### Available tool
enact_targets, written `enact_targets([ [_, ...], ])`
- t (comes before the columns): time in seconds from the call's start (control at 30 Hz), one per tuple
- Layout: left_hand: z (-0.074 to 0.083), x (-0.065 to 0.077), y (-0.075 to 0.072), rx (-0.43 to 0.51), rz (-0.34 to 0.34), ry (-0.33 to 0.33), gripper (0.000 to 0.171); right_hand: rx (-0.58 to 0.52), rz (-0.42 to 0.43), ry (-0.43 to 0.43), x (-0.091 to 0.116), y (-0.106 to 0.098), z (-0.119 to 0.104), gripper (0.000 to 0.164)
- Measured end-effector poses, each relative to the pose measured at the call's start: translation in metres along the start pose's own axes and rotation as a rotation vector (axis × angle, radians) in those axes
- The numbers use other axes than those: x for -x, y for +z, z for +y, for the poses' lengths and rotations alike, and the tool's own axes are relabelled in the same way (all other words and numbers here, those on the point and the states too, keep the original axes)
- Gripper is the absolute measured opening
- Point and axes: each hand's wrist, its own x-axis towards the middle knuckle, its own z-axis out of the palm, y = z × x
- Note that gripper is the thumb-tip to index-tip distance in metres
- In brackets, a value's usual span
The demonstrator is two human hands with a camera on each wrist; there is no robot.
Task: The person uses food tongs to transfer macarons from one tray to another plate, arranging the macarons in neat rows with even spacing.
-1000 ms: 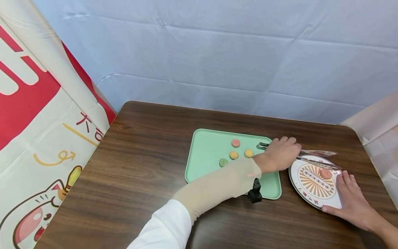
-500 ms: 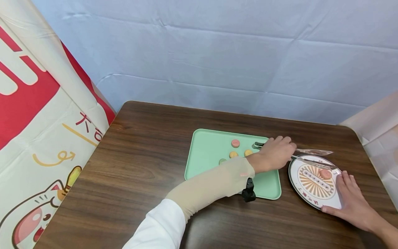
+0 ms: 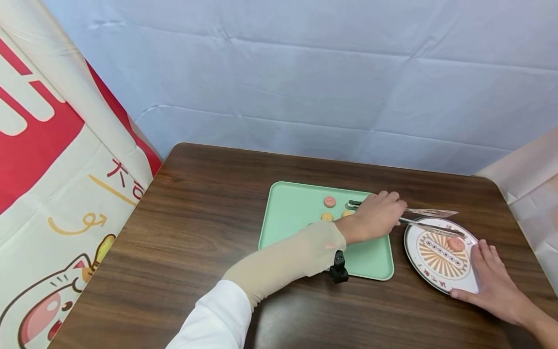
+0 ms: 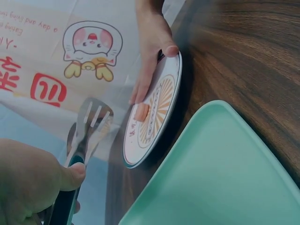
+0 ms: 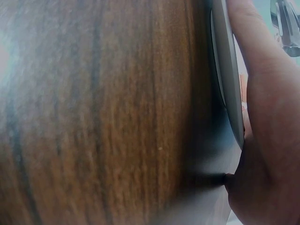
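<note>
My left hand (image 3: 373, 218) grips a pair of metal serving tongs (image 3: 431, 213) above the right side of the green tray (image 3: 279, 213). The tongs' two ends are spread apart with nothing between them, and one overlaps the plate's far part in the head view. On the white patterned plate (image 3: 429, 269) lies one pink round cookie (image 3: 456, 244). My right hand (image 3: 494, 286) rests at the plate's right rim, fingers extended over it and thumb at the near edge. In the left wrist view the tongs (image 4: 91, 126) show a slotted end.
Another pink cookie (image 3: 329, 201) and two yellow cookies (image 3: 327, 217) lie on the tray; the left forearm nearly hides a green one. Tray and plate stand side by side on a dark wooden table (image 3: 209, 203). Behind hangs a pale cloth (image 3: 261, 87), with a printed one at left.
My left hand and the tongs have moved left, away from the plate and over the tray, leaving the pink cookie on the plate. My right hand has stayed at the rim.
</note>
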Motion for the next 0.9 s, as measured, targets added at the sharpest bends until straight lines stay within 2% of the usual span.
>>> enact_targets([
  [0.17, -0.004, 0.006, -0.001, 0.006, 0.008, 0.013, 0.033, 0.0, -0.004, 0.0, 0.001, 0.0, 0.0, 0.132],
  [0.43, -0.01, 0.013, -0.004, 0.033, 0.008, -0.007, 0.039, 0.014, 0.006, -0.007, 0.002, 0.002, 0.002, 0.133],
  [0.9, -0.033, 0.034, -0.001, 0.03, 0.028, -0.004, 0.044, 0.009, 0.004, -0.01, 0.0, -0.002, -0.002, 0.131],
])
